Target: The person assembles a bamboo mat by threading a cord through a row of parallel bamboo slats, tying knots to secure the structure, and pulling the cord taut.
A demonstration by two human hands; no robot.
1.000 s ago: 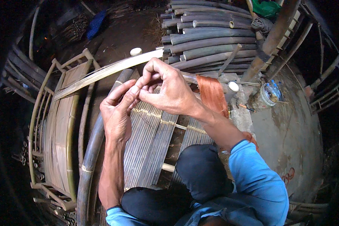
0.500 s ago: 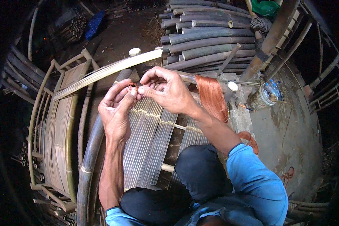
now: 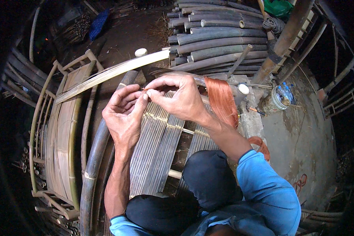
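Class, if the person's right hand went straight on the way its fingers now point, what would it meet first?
Probably the left hand, whose thumb and fingers lie just ahead. A small reddish strand shows at the fingertips; depth there is unclear, so the hands may already touch.

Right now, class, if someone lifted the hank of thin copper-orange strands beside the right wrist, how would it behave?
The hank would probably flop, since it hangs in a soft curve. Its fine, separate strands might slip apart or tangle.
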